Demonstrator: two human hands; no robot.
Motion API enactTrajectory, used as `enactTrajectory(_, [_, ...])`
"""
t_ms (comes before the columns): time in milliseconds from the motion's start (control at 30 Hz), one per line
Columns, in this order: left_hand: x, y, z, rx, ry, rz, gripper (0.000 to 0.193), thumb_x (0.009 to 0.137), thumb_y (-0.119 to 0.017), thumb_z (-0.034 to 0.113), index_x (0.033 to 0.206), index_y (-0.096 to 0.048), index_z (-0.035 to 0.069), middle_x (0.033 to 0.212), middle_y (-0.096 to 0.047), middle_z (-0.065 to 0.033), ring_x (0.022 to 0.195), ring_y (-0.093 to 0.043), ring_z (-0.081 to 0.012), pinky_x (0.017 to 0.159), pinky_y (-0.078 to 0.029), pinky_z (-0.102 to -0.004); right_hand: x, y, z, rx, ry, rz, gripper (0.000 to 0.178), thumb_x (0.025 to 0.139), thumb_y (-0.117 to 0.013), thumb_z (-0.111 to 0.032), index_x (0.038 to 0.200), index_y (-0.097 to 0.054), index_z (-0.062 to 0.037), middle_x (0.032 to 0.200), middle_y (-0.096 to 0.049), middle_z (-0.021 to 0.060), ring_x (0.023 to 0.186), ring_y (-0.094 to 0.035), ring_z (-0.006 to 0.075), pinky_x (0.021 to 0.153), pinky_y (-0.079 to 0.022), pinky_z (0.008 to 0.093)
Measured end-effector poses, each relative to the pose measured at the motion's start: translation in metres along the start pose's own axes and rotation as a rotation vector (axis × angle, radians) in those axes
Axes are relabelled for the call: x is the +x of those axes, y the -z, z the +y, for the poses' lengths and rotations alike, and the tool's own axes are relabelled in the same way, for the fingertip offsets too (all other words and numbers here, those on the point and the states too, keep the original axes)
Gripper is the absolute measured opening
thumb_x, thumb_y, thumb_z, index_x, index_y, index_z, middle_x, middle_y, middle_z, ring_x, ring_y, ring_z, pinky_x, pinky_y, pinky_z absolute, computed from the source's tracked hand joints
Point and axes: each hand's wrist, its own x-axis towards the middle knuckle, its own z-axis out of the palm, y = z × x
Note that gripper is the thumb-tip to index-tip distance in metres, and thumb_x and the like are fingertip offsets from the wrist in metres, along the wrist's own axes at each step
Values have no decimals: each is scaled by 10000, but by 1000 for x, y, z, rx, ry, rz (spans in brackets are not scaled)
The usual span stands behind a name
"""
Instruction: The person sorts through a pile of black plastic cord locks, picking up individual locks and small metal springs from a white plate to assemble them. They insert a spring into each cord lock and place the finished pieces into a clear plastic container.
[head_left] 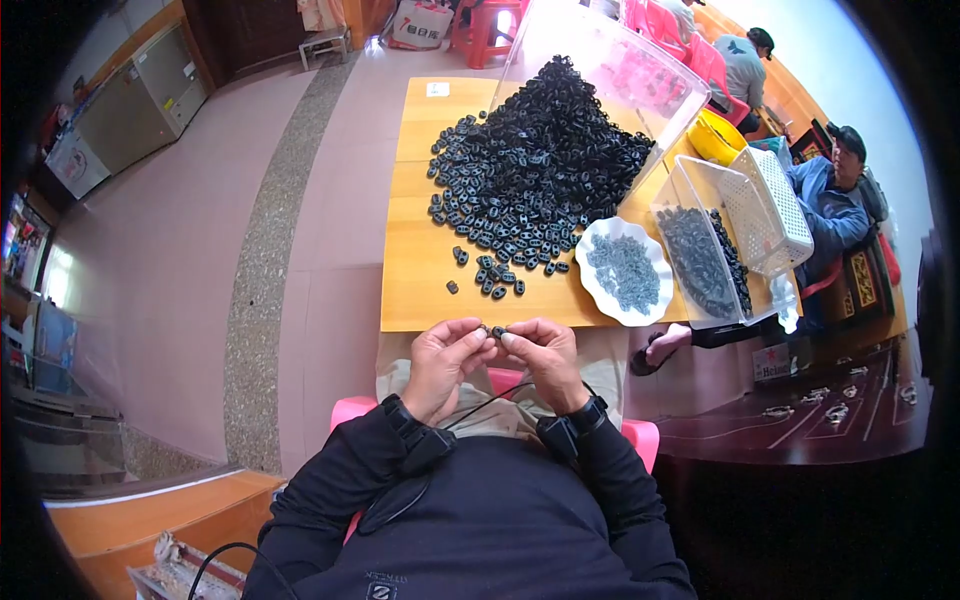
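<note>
My left hand (447,362) and my right hand (547,358) meet just off the table's near edge, thumbs and fingertips pinched close together. Between my right fingertips is a small black oval piece (498,331). Something tiny sits in my left pinch, mostly hidden by the fingers. Beyond my hands, a large heap of black oval pieces with two holes (530,180) covers the table (420,290), spilling from a tilted clear bin (665,100). To the right, a white scalloped dish (590,292) holds many tiny translucent greyish parts (627,270).
Right of the dish stands a clear box (715,312) with grey and black pieces inside, beside a white perforated basket (775,205). A yellow bowl (715,135) is behind them. A person in blue (835,215) sits at the right; another (740,70) sits farther back.
</note>
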Motion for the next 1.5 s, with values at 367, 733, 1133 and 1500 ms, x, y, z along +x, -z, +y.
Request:
enactTrajectory(367, [-1, 1, -2, -12, -6, 1, 130, 889, -600, -2, 1019, -592, -14, 920, -649, -105, 805, -661, -164, 738, -577, -273, -3, -4, -2, 64, -77, -15, 156, 861, -638, 4, 1013, -640, 36, 912, -687, 104, 753, -662, 129, 692, -549, 230])
enactTrajectory(733, [1, 4, -4, -20, -1, -8, 127, 898, -593, 9, 1022, -596, -18, 916, -653, -114, 796, -664, -166, 732, -576, -262, -3, 3, 3, 82, -90, -98, 205, 858, -630, 27, 1062, -621, 55, 948, -684, 148, 839, -687, 201, 796, -575, 333])
enactTrajectory(1133, [1, 3, -5, -32, 8, -13, 125, 902, -590, 16, 1023, -596, -17, 927, -657, -119, 815, -669, -173, 746, -579, -265, -3, 2, 5, 79, -66, -83, 206, 853, -629, 36, 1058, -623, 54, 943, -684, 148, 821, -687, 197, 778, -581, 331])
enactTrajectory(1500, [1, 2, -5, 0, 24, 0, 129, 893, -601, 8, 1021, -595, -14, 907, -654, -110, 783, -662, -174, 739, -575, -271, -4, 1, 6, 10, 0, -61, 208, 868, -629, 11, 1072, -623, 53, 948, -686, 125, 837, -676, 175, 777, -568, 303])
